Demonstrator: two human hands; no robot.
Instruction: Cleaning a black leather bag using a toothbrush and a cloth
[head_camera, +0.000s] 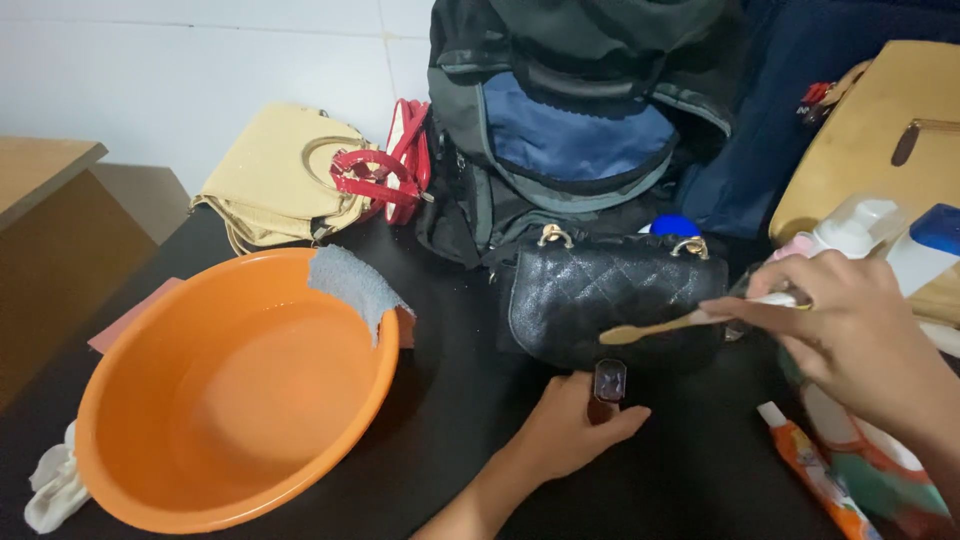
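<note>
The left hand (570, 425) grips a small dark rectangular object (609, 383) on the black table (450, 400). The right hand (850, 325) pinches a wooden toothbrush (660, 326) against the quilted black handbag (610, 295), beside an orange basin (235, 395).

black quilted handbag (600, 300), orange basin (150, 340)

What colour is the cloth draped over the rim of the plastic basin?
Grey; the cloth hangs over the round orange plastic basin, clearest in the head view.
</note>
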